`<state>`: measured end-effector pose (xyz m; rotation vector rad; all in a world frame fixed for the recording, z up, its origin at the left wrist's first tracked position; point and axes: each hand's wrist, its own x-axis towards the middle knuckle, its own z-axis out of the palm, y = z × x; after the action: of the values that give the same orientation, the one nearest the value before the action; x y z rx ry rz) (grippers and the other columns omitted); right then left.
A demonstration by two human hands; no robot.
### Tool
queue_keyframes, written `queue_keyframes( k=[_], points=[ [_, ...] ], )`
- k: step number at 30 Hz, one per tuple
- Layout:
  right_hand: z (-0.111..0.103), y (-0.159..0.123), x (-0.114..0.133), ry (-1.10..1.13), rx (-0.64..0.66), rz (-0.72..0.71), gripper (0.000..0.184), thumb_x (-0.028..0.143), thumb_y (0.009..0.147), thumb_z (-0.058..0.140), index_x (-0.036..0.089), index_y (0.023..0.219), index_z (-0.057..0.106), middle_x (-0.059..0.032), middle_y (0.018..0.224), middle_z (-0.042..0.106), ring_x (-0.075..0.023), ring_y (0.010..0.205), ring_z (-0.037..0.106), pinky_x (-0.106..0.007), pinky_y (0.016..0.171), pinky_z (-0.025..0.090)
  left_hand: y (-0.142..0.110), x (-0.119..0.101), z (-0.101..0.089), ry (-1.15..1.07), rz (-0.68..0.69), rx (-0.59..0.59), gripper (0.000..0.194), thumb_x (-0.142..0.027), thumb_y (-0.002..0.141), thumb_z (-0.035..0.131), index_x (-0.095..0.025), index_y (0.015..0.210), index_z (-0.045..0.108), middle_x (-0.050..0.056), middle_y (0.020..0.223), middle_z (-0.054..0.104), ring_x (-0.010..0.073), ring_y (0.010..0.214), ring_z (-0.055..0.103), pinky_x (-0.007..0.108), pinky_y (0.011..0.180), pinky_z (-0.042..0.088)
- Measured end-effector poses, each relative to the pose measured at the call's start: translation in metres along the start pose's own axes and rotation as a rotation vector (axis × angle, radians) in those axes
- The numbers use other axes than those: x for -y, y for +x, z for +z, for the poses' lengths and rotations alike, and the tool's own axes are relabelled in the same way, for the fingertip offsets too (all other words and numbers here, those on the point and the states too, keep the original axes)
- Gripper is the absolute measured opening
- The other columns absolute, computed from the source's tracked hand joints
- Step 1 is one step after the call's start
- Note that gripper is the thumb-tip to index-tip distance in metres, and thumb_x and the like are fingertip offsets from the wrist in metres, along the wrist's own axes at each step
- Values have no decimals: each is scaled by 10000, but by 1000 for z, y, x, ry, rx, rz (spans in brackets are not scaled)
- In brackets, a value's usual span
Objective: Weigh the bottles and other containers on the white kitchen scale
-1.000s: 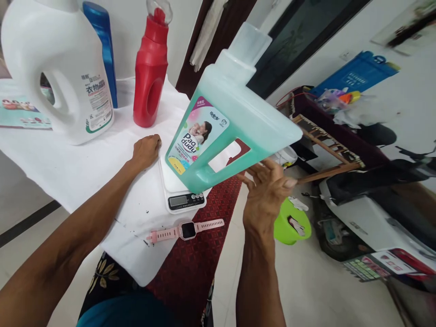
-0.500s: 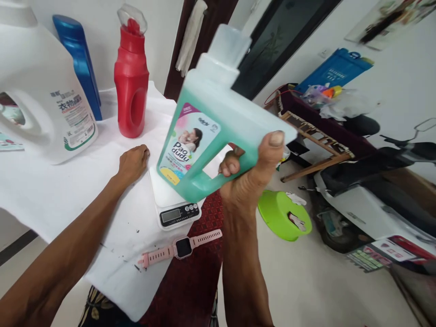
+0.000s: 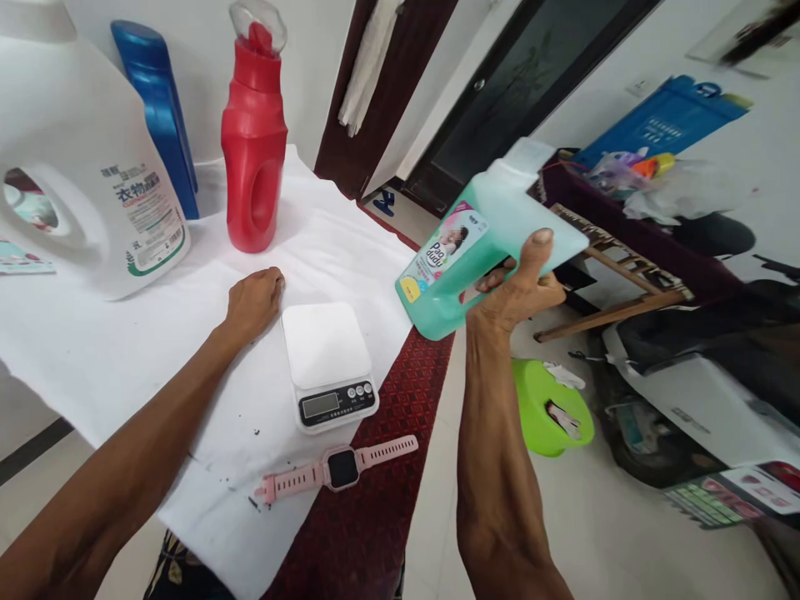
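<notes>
- Bare white cloth (image 3: 337,233) leaves a passage between the red bottle (image 3: 251,175) and the kitchen scale (image 3: 328,346).
- The scale's plate is open from above.
- The curled left hand (image 3: 253,304) obstructs its far left corner.
- The right hand (image 3: 522,283), gripping the green bottle (image 3: 447,304), blocks the right side.
- The pink watch (image 3: 342,468) crosses the near approach.
- The white jug (image 3: 93,183) crowds the far left.

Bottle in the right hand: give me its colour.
The bottle is teal green, paler toward the neck, as the head view shows.
</notes>
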<state>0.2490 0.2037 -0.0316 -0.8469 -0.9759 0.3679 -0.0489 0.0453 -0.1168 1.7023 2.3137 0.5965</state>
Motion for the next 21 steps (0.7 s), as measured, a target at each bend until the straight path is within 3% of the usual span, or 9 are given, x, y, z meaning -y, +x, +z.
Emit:
queue_keyframes(
  k=[3,8,13,17,21],
  points=[
    [-1,18,-20,-26,-42,26,643,612,1095,483,302,533,439,75,410,369,-65,326,311,-236,316,185,0,-1,0,5,-2,1,282,-170,1049,398,-210,1119,667,129,1204,795,310,1057,728,390,818,469],
    [8,34,-47,-27,2,40,663,701,1114,304,326,569,351,60,453,343,-63,401,326,-222,354,237,1,-1,1,-8,-7,9,288,-164,1045,402,-204,1125,677,137,1219,794,316,1078,734,397,825,482],
    [16,33,-60,-52,79,118,588,747,1082,386,320,680,428,61,516,407,-101,485,372,-259,407,296,-1,-1,1,-13,-5,11,301,-177,1073,394,-197,1154,683,144,1243,793,320,1116,733,398,849,493],
    [5,35,-51,-160,130,96,502,708,1053,495,309,751,460,50,618,490,-154,566,487,-304,474,397,-2,-1,1,-14,0,42,320,-180,1099,375,-180,1193,681,155,1258,784,312,1142,728,386,856,488],
    [-8,25,-11,-424,-25,-129,474,638,905,779,319,875,430,-49,959,590,-320,1005,644,-527,817,578,-4,-1,1,-40,3,50,333,-138,1090,369,-168,1188,687,154,1227,780,297,1113,727,376,834,484]
  ],
)
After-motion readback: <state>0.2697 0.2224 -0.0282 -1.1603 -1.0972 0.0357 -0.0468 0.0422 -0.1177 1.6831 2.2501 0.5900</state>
